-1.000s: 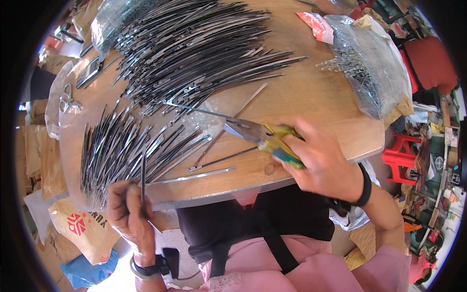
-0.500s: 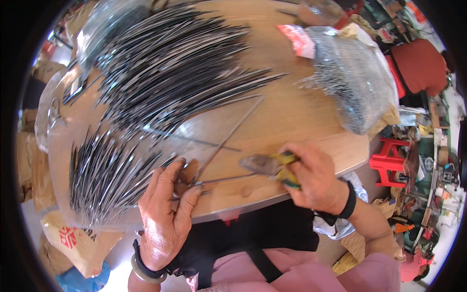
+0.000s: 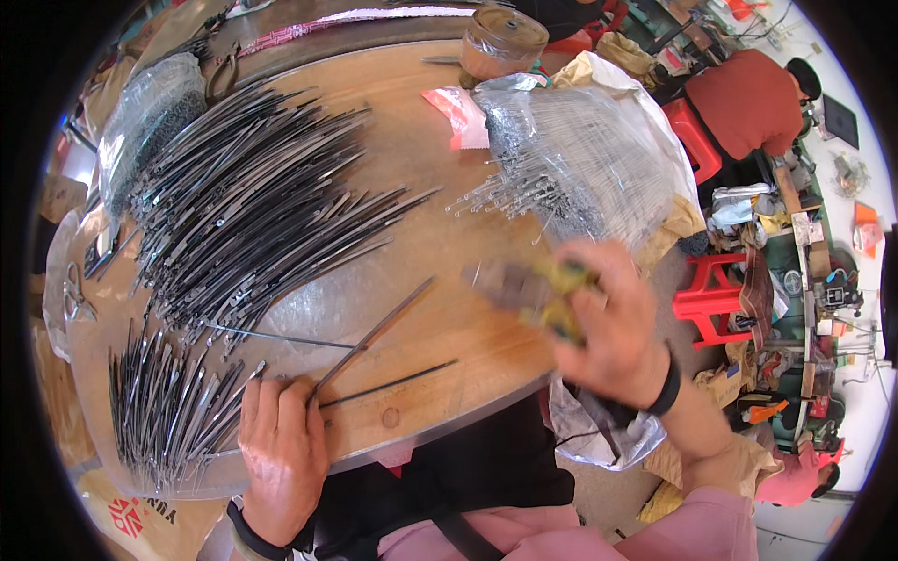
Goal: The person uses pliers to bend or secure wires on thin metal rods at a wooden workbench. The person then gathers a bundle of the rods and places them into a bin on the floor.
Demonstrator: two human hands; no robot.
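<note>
Pliers (image 3: 533,292) with yellow handles are sitting gripped in the right hand (image 3: 613,327), while the left hand (image 3: 281,449) fingers (image 3: 297,397) are pinching a thin metal rod (image 3: 374,338) on the bench (image 3: 440,234).

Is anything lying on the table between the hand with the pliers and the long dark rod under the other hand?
Nothing visible does. The right hand holds the yellow-handled pliers up, blurred. Bare wooden table lies between them and the long dark rod, whose near end sits under the left hand.

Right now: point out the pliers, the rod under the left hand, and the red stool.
pliers (image 3: 524,285), head view, blurred grey head ahead of the right hand.
rod (image 3: 374,337), head view, mid-shaft on the table.
red stool (image 3: 706,294), head view, seat top.
</note>
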